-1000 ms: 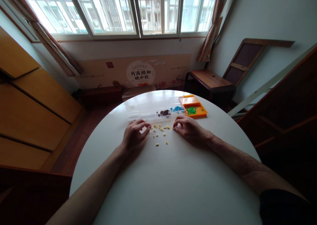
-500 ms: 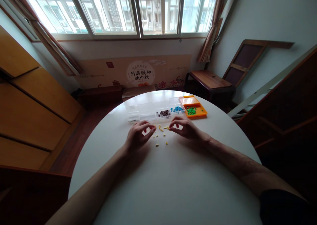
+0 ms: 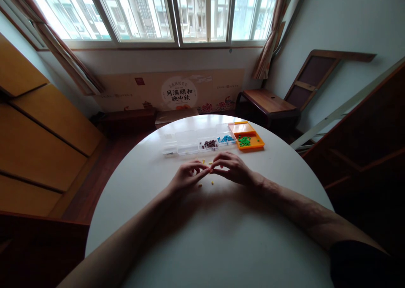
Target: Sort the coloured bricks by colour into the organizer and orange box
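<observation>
My left hand (image 3: 189,175) and my right hand (image 3: 232,169) lie on the white round table (image 3: 221,237), fingertips meeting in the middle. Both have their fingers curled and pressed together, cupped round a small heap of yellow pieces that they mostly hide. A few yellow pieces (image 3: 211,182) lie loose just in front of the hands, and one more sits behind them. Just beyond the hands is a row of small boxes: clear boxes (image 3: 186,146), one with dark brown pieces (image 3: 209,144), one with blue pieces (image 3: 226,139).
An orange tray (image 3: 257,143) with green pieces (image 3: 244,141) ends the row on the right. A wooden side table (image 3: 268,102) and a folded frame stand at the right wall. Wooden cabinets line the left. Windows fill the far wall.
Both hands have slid inward across the table from either side of the scattered yellow pieces until their fingertips meet, drawing most of the pieces together under them.
</observation>
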The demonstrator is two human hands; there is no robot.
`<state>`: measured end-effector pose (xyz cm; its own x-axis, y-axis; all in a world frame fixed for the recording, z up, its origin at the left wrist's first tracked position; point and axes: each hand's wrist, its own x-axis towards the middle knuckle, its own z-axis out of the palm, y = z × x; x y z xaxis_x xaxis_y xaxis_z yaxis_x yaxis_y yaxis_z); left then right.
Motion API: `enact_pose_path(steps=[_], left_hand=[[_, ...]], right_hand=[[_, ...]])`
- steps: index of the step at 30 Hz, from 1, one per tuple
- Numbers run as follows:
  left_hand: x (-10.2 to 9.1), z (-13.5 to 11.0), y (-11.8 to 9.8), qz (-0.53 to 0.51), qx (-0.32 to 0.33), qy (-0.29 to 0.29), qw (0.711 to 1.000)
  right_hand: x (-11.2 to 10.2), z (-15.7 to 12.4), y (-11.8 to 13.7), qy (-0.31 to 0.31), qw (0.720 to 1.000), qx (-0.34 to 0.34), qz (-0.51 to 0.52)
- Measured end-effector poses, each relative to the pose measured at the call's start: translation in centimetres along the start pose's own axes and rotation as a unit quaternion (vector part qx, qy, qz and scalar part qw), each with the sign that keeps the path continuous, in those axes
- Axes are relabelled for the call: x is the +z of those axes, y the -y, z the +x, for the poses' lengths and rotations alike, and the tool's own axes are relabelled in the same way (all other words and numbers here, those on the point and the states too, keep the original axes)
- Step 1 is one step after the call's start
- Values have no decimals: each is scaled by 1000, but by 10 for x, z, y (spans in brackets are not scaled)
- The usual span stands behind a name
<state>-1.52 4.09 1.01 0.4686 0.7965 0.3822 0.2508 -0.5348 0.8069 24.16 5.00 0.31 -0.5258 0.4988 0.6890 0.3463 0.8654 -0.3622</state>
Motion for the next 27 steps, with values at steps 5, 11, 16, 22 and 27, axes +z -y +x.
enact_pose_path(steps=[5,11,16,22,27], left_hand=[[-6,2,1,29,11,-45,999],[-38,14,22,160,7,-191,969],[-59,22,43,289,-33,-241,926],[-58,20,42,360,4,-227,905],[-37,14,20,341,75,-170,922]], right_hand=[[1,-1,-1,-8,999,34,-38],[3,-5,-12,-15,991,111,-76],[5,-8,-14,10,990,117,-74],[7,-9,-16,48,990,92,-93],[8,-10,-20,46,990,75,-106]])
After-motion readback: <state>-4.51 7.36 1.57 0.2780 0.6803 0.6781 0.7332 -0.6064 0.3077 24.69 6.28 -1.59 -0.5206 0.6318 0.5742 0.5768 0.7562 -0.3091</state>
